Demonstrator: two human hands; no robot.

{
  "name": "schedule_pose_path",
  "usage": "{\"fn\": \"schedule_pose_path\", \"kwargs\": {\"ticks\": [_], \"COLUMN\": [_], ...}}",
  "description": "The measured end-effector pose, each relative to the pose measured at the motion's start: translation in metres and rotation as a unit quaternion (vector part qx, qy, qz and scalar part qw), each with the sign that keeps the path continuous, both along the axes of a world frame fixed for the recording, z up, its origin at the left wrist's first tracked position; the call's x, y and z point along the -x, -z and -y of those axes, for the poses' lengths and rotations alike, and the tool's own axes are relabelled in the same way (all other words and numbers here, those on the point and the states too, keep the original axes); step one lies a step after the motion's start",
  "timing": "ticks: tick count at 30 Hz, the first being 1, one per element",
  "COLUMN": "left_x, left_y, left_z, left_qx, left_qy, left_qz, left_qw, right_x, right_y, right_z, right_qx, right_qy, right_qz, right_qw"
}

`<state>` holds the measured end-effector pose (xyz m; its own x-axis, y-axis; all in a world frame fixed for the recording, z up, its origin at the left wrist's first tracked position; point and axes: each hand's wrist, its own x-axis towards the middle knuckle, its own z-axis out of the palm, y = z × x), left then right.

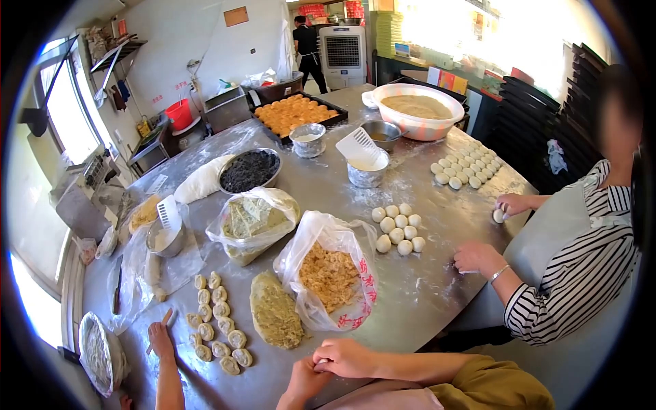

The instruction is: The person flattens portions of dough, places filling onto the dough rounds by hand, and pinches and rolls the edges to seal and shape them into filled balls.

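My left hand (306, 378) and my right hand (347, 359) meet at the table's near edge, fingers closed together around something small and mostly hidden. Just beyond them lies a flattened mound of greenish-brown filling (275, 311). An open plastic bag of orange-brown filling (328, 277) stands beside it. Left of the mound, flat rounds of rolled dough pieces (221, 309) lie in rows. A co-worker's hand (160, 339) at the lower left holds a thin wooden stick (168, 316).
On the right, a co-worker in a striped top (581, 273) holds a dough ball (498, 216) near grouped white balls (398, 229). Farther back are a bowl of dark filling (250, 171), a tray of baked pastries (294, 115) and a large basin (417, 108). A person (309, 55) stands behind.
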<state>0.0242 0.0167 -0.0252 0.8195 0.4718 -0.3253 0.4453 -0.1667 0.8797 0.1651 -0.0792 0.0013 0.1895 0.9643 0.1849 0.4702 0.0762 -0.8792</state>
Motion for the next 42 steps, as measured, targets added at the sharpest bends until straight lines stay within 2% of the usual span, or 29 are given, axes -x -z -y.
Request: {"fn": "schedule_pose_path", "kwargs": {"ticks": [1, 2, 5, 6, 8, 11, 12, 13, 14, 15, 16, 20, 23, 25, 26, 29, 30, 32, 33, 34, 35, 37, 38, 41, 42], "left_x": [0.005, 0.011, 0.017, 0.021, 0.029, 0.026, 0.026, 0.024, 0.022, 0.018, 0.016, 0.012, 0.005, -0.004, -0.001, -0.017, -0.017, -0.029, -0.034, -0.035, -0.031, -0.02, -0.023, -0.025, -0.025], "left_y": [0.005, 0.013, 0.0, -0.008, -0.022, -0.027, -0.01, 0.002, 0.012, 0.009, 0.001, -0.005, -0.02, -0.031, -0.01, 0.011, 0.006, -0.044, -0.058, -0.056, -0.047, -0.034, -0.027, -0.025, -0.026], "left_z": [0.001, 0.001, -0.003, -0.003, -0.004, -0.011, -0.018, -0.024, -0.027, -0.026, -0.023, -0.023, -0.026, -0.028, -0.033, -0.029, -0.02, -0.001, 0.002, 0.001, 0.0, -0.001, 0.0, 0.001, 0.003], "left_qx": [0.019, 0.069, 0.286, 0.35, 0.463, 0.454, 0.421, 0.477, 0.531, 0.581, 0.551, 0.536, 0.461, 0.394, 0.366, 0.394, 0.373, 0.34, 0.323, 0.251, 0.213, 0.133, 0.122, 0.036, 0.078], "left_qy": [0.02, 0.046, 0.07, 0.052, 0.02, -0.176, -0.21, -0.184, -0.156, -0.128, -0.215, -0.272, -0.361, -0.44, -0.389, -0.427, -0.408, -0.357, -0.33, -0.312, -0.266, -0.171, -0.178, -0.241, -0.252], "left_qz": [-0.036, -0.02, -0.051, 0.014, 0.14, 0.234, 0.231, 0.293, 0.352, 0.407, 0.341, 0.313, 0.317, 0.316, 0.382, 0.358, 0.379, 0.464, 0.505, 0.53, 0.499, 0.423, 0.461, 0.44, 0.456], "left_qw": [0.999, 0.996, 0.954, 0.935, 0.875, 0.841, 0.852, 0.808, 0.755, 0.693, 0.73, 0.736, 0.746, 0.743, 0.754, 0.731, 0.742, 0.736, 0.729, 0.748, 0.797, 0.88, 0.861, 0.864, 0.85], "right_x": [-0.003, -0.005, -0.011, -0.022, -0.039, -0.027, -0.016, -0.006, 0.0, 0.004, 0.01, 0.011, 0.004, 0.005, 0.009, 0.031, 0.031, 0.028, 0.024, 0.018, 0.013, 0.023, 0.024, 0.027, 0.028], "right_y": [0.003, 0.005, 0.008, 0.011, 0.001, 0.018, 0.034, 0.053, 0.073, 0.074, 0.073, 0.081, 0.016, -0.013, -0.019, -0.011, -0.011, -0.01, -0.013, -0.019, -0.022, -0.005, -0.002, 0.0, -0.004], "right_z": [0.002, 0.003, 0.007, 0.003, 0.003, 0.001, 0.002, 0.004, 0.012, 0.012, 0.011, 0.009, 0.004, -0.002, -0.008, -0.033, -0.033, -0.033, -0.031, -0.03, -0.029, -0.026, -0.026, -0.026, -0.026], "right_qx": [0.004, 0.009, -0.001, -0.044, -0.053, -0.126, -0.143, -0.158, -0.093, -0.104, -0.114, -0.073, -0.13, -0.1, -0.088, -0.159, -0.13, -0.071, -0.012, 0.047, 0.107, 0.076, 0.048, -0.064, -0.058], "right_qy": [-0.017, -0.034, 0.055, 0.146, 0.155, 0.113, 0.094, 0.074, 0.02, 0.036, 0.052, 0.037, 0.065, 0.061, 0.061, 0.035, 0.048, 0.071, 0.061, 0.051, 0.042, 0.015, 0.008, 0.004, 0.019], "right_qz": [-0.002, -0.004, -0.09, 0.03, 0.043, 0.093, 0.107, 0.124, 0.168, 0.182, 0.195, 0.17, 0.086, 0.059, 0.044, -0.083, -0.109, -0.161, -0.232, -0.299, -0.364, -0.321, -0.304, -0.262, -0.239], "right_qw": [1.0, 0.999, 0.994, 0.988, 0.986, 0.981, 0.979, 0.977, 0.981, 0.977, 0.973, 0.982, 0.986, 0.991, 0.993, 0.983, 0.984, 0.982, 0.971, 0.952, 0.924, 0.944, 0.951, 0.963, 0.969]}}
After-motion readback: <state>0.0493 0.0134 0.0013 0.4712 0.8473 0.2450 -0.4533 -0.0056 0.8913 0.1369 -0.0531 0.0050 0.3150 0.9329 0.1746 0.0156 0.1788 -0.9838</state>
